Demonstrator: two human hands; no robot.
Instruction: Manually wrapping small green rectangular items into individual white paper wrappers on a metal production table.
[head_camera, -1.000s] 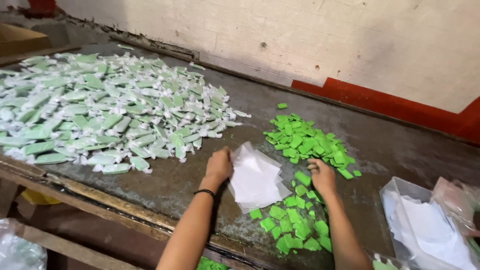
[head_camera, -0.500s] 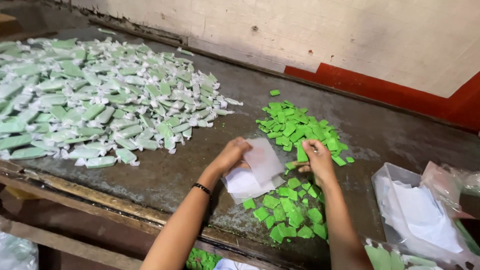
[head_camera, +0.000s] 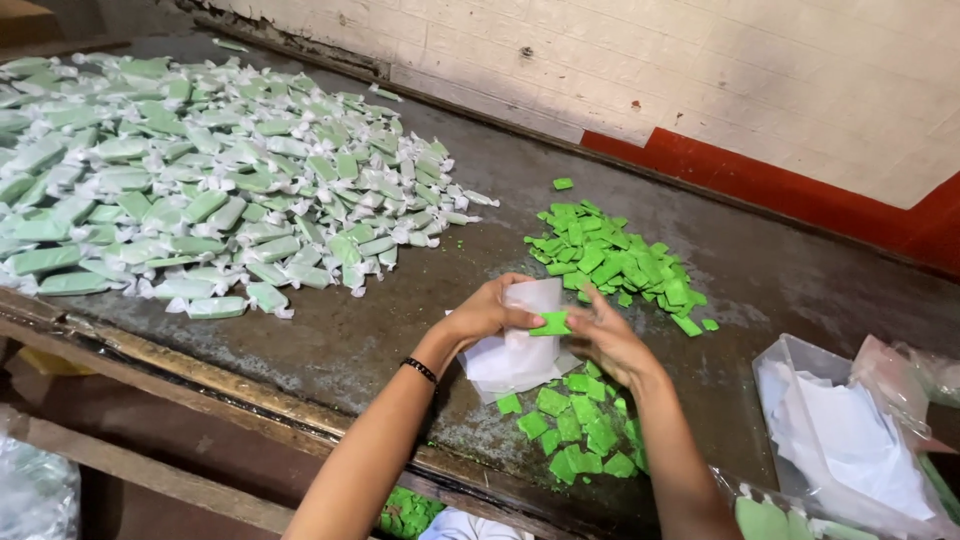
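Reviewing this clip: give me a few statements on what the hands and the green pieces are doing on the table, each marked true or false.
1. The left hand holds a stack of white wrappers. True.
2. The right hand is lifting a wrapped piece from the big pile. False: it pinches a bare green piece over the wrappers, away from the wrapped pile.
3. Unwrapped green pieces lie in a heap toward the wall. True.
4. The clear bag of white sheets sits at the table's left end. False: it is at the right.
5. The left wrist wears a dark band. True.
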